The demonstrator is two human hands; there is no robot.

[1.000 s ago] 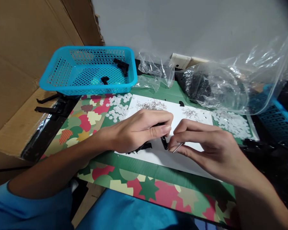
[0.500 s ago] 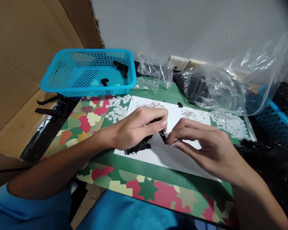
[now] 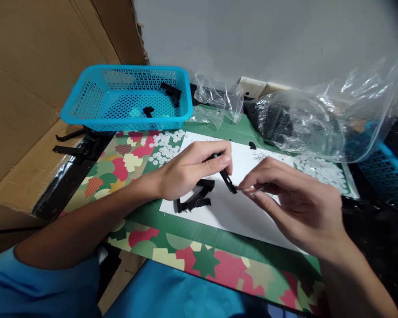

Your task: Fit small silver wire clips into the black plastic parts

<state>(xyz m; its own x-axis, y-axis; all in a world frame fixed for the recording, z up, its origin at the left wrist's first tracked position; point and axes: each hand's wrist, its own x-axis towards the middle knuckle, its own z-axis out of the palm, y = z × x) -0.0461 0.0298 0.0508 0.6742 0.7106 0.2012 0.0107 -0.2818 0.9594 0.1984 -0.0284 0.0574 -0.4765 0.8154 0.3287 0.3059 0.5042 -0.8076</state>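
My left hand (image 3: pixel 199 168) is closed around a narrow black plastic part (image 3: pixel 228 180), whose slotted end sticks out to the lower right. My right hand (image 3: pixel 285 198) pinches a thin metal rod (image 3: pixel 261 189) between thumb and fingers, with the fingertips close to that slotted end. Something tiny and thin seems to bridge the fingertips and the part, too small to name. Below my left hand, several black plastic pieces (image 3: pixel 197 201) lie loosely together on a white sheet (image 3: pixel 239 223). Small thin metal bits (image 3: pixel 260 155) are scattered on the sheet behind my right hand.
A blue basket (image 3: pixel 126 123) with black parts stands at the back left. White discs (image 3: pixel 166 152) lie beside the sheet, and more white pieces (image 3: pixel 321 170) at right. Clear plastic bags (image 3: pixel 311 119) line the wall. Another blue basket (image 3: pixel 388 172) is far right.
My right hand has drawn slightly right, away from the black part's end. The left hand's grip is little changed, and more of the pieces beneath it shows. The view has shifted slightly.
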